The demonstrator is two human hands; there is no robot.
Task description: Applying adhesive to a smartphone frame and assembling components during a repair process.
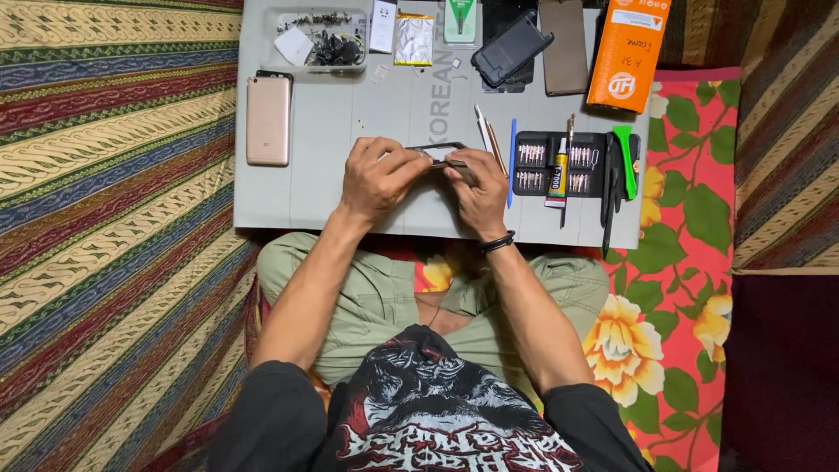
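Note:
My left hand point(377, 177) and my right hand point(479, 186) meet over a grey work mat point(323, 131), both gripping a thin dark phone frame point(440, 150) between the fingers. The frame is held a little above the mat and is partly hidden by my fingers. A black band point(496, 243) is on my right wrist. I sit cross-legged in green trousers, with the mat in front of my knees.
A rose-gold phone point(267, 120) lies at the mat's left. A clear tray of small parts point(319, 39) is at the back. A black bit set point(558, 164) with a glue tube, tweezers, a blue pry tool point(512, 162), an orange box point(627, 52) and dark phones point(511, 48) lie to the right.

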